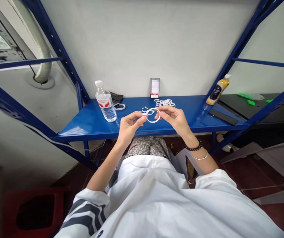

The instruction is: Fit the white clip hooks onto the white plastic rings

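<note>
A thin white ring (153, 122) is held up over the front part of the blue table, between both my hands. My left hand (129, 127) pinches its left side between thumb and fingertips. On the ring's right side, my right hand (175, 119) grips it with thumb and index finger. Small white looped pieces (144, 108) show just behind the ring; whether they touch it I cannot tell. Farther back lies a pile of white rings (166, 103), partly hidden by my right hand.
On the blue table (87, 119) stand a water bottle (106, 104) at left and a yellow-labelled drink bottle (217, 91) at right. A lit phone (155, 88) leans on the wall; a dark phone (222, 117) lies right. Blue posts (65, 62) flank the table.
</note>
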Motion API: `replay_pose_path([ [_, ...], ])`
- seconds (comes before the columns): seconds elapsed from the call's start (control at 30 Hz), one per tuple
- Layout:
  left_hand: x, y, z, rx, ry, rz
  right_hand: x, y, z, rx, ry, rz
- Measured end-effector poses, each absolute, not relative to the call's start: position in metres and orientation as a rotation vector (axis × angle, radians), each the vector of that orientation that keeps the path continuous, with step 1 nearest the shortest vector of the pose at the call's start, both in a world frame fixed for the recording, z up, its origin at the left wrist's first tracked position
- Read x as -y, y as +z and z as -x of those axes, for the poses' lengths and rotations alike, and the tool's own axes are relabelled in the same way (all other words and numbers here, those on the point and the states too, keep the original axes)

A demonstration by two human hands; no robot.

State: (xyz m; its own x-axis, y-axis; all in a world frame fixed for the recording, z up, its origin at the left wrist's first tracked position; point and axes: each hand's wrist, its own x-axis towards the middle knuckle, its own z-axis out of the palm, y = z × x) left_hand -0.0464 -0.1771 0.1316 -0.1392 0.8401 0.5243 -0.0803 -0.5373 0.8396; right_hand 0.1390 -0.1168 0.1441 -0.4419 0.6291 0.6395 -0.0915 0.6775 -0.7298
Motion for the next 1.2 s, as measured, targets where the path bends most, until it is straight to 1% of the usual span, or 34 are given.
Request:
replay_pose_path([
  [0.27, 0.179, 0.134, 0.045, -0.874, 1.751, -1.445, 0.116, 0.145, -0.138, 1.76, 1.115, 0.462],
  [0.5, 0.177, 0.13, 0.047, -0.917, 1.773, -1.563, 0.114, 0.145, -0.137, 1.681, 1.191, 0.469],
  [0.83, 0.176, 0.131, 0.056, -1.201, 1.998, -2.436, 0.113, 0.145, -0.137, 1.646, 1.218, 0.483],
  [1.1, 0.17, 0.128, 0.064, -1.253, 1.973, -2.816, 0.114, 0.147, -0.139, 1.65, 1.227, 0.496],
  [1.2, 0.17, 0.128, 0.064, -1.252, 2.021, -2.881, 0.114, 0.147, -0.138, 1.657, 1.225, 0.501],
])
